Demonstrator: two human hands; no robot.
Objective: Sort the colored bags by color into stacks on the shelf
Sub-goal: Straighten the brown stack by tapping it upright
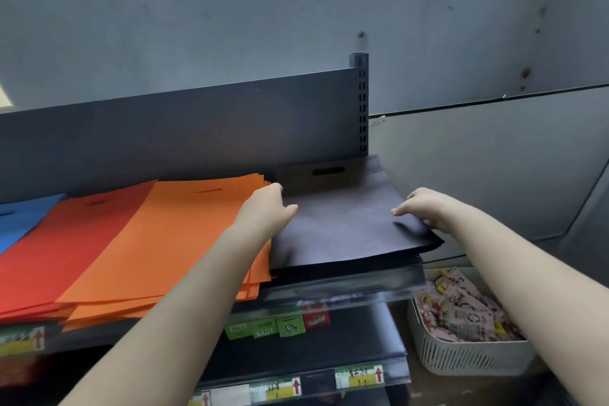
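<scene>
Flat bags lie in stacks along the top shelf [346, 287]: blue [19, 217] at the far left, then red [66, 241], then orange [171, 241], then a dark purple-black stack [342, 227] at the right end. A brownish bag [316, 175] with a slot handle peeks out behind the dark stack. My left hand [267, 208] grips the dark stack's left edge, thumb on top. My right hand [425, 208] holds its right edge, thumb on top and fingers curled under.
A dark back panel [184, 128] and a slotted upright post [362, 102] stand behind the shelf. A white basket [468, 359] of snack packets sits low on the right. Lower shelves carry price tags [359, 376]. A grey wall rises behind.
</scene>
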